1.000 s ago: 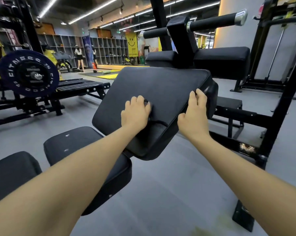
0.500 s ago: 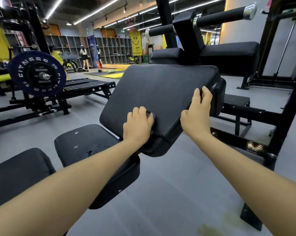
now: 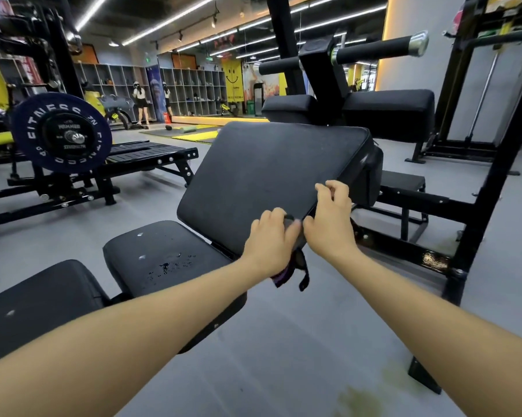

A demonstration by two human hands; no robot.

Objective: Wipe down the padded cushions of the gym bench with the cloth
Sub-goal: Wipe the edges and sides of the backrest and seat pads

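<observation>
Cloth point(image 3: 287, 273) under left hand point(image 3: 268, 242)

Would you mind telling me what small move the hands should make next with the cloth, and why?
Probably shift the cloth down onto the seat cushion and wipe there. The left hand grips the cloth at the lower edge of the tilted back cushion, the right hand is beside it, and droplets sit on the seat.

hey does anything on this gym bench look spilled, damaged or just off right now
Yes. The seat pad carries a patch of liquid droplets plus a few pale specks that could be scuffs or nicks. The tilted back pad looks clean.
</observation>
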